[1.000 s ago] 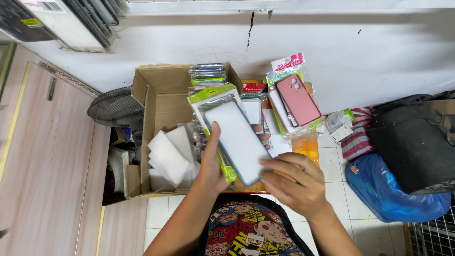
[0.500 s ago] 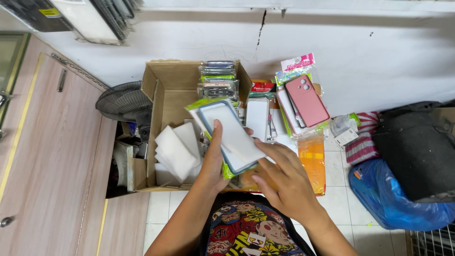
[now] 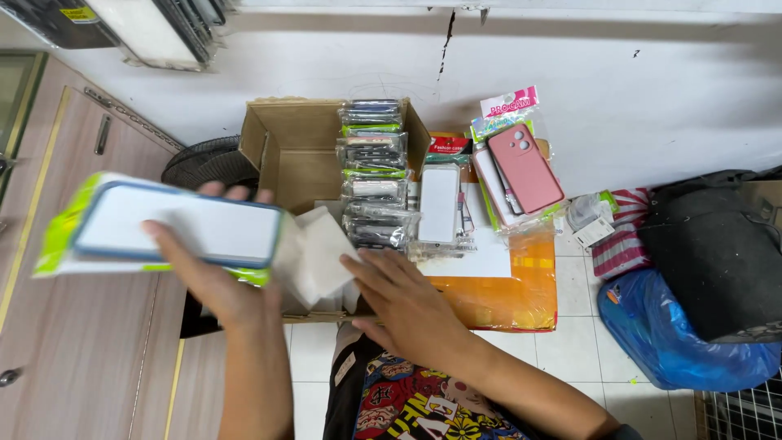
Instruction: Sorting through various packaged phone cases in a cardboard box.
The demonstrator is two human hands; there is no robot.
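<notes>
- Left hand (image 3: 213, 277): fingers wrapped round a packaged phone case (image 3: 163, 228), thumb across its front, fingertips showing over the top edge. Case is white with a blue rim, in a clear sleeve with a lime-green backing card; held out to the left, over the wooden cabinet (image 3: 73, 326), long side roughly level. Image motion-blurred here, so print on the card cannot be made out.
- Right hand (image 3: 403, 305): fingers spread loosely, palm down, holding nothing; fingertips near the front edge of the cardboard box (image 3: 293, 147) and touching or just short of the white tissue sheets (image 3: 322, 257) – hard to tell.
- Box, open-topped, against the white wall (image 3: 635, 98); along its right side a stack of dark sleeved cases with green header cards (image 3: 373, 171).
- Right of the box: white case in clear sleeve (image 3: 440, 204) lying on an orange bag (image 3: 509, 293); pink case with camera cut-outs (image 3: 525, 167) under a pink-and-white header card.
- Further right: blue plastic bag (image 3: 676, 342), black bag (image 3: 717, 244) above it.
</notes>
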